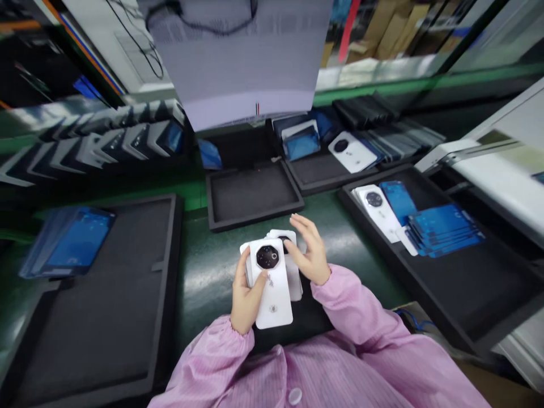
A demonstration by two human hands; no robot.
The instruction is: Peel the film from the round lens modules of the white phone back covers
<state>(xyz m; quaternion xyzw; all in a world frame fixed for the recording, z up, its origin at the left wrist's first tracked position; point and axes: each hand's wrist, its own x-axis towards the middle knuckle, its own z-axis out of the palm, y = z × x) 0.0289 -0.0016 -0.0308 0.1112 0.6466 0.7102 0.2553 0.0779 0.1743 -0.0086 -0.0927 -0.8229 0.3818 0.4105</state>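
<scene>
While the left hand (244, 300) pinches white panels (277, 292) between thumb and fingers above the bench (204, 272), the right hand (313, 256) has its fingers spread beside them, thumb touching or just over the rear one, I cannot tell which

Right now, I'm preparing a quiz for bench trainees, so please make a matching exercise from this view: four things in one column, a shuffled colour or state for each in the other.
Column one
1. Front panel
2. Right hand
3. Sleeves
4. Small central tray

Column two
A. Black
B. Pink
C. White, gripped by the left hand
D. Open, fingers extended

Right pairs: 1-C, 2-D, 3-B, 4-A
</scene>
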